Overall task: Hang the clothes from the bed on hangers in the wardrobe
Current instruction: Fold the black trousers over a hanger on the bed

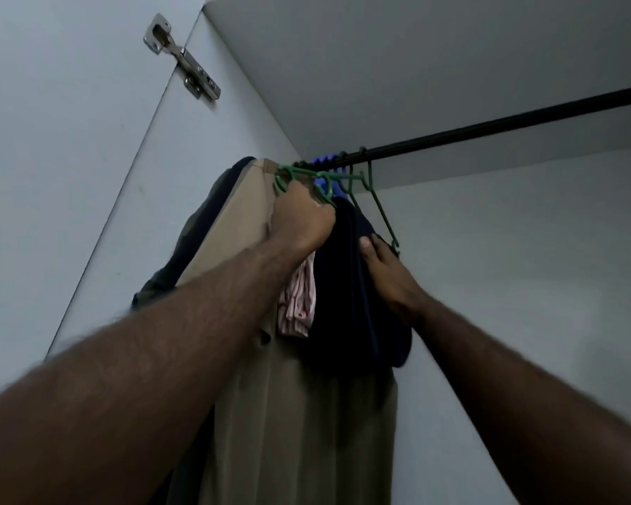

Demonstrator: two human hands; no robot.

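Two bare arms reach up into a white wardrobe. The left grip (303,216) is a closed fist, its fingers curled tight round the neck of a green plastic hanger (288,176) whose hook curves out just above the knuckles. Whether that hook sits over the black metal hanging rod (489,125) cannot be told. Just to the left of this grip and falling away below it hangs a long tan garment (299,424), its top edge touching the fist. Further left, behind the tan cloth, hangs a dark grey garment (194,235).

The right grip (387,271) is clamped on a dark navy garment (347,286): the thumb (365,243) presses the front of the fold, while the fingers pass round the far side, mostly hidden. This navy piece hangs between the two grips, its upper part running up towards the rod. A second green plastic hanger (377,205) slopes down from the rod to end just above the right grip's fingertips.

Below the left grip, between the tan cloth and the navy one, a pink-and-white striped cloth (299,297) hangs bunched. Above both grips, a cluster of blue plastic hanger hooks (323,164) crowds the rod's left end. Far up to the left of the left grip, a silver metal hinge (181,56) joins the white wardrobe door (51,176) to the side wall.
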